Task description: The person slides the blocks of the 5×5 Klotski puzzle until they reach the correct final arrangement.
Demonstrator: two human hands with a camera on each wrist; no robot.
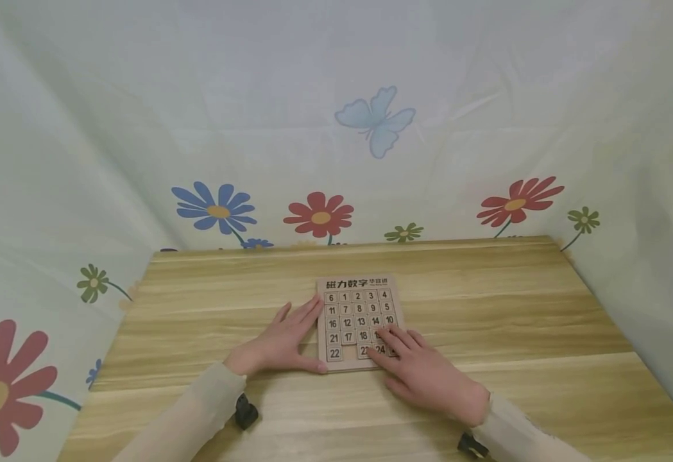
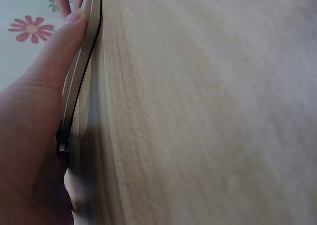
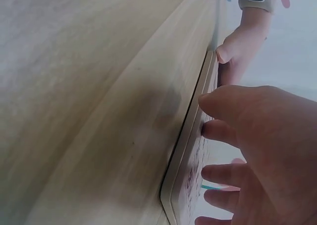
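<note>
A wooden number sliding puzzle [image 1: 362,321] lies flat on the table, its numbered tiles in rows and a bare gap in the bottom row beside the 22 tile [image 1: 334,353]. Along its left side my left hand [image 1: 281,343] steadies the frame, fingertips at the upper left edge and thumb at the lower left corner. My right hand [image 1: 423,375] reaches over the lower right, straight fingers touching tiles around 23 and the row above. Those fingers partly cover several tiles there. In the right wrist view the right thumb [image 3: 218,103] stands close to the puzzle's near edge.
The wood-grain table [image 1: 226,282] extends around the puzzle on all sides. Behind it hangs a pale cloth [image 1: 267,83] printed with flowers and a butterfly. Dark straps show at both wrists.
</note>
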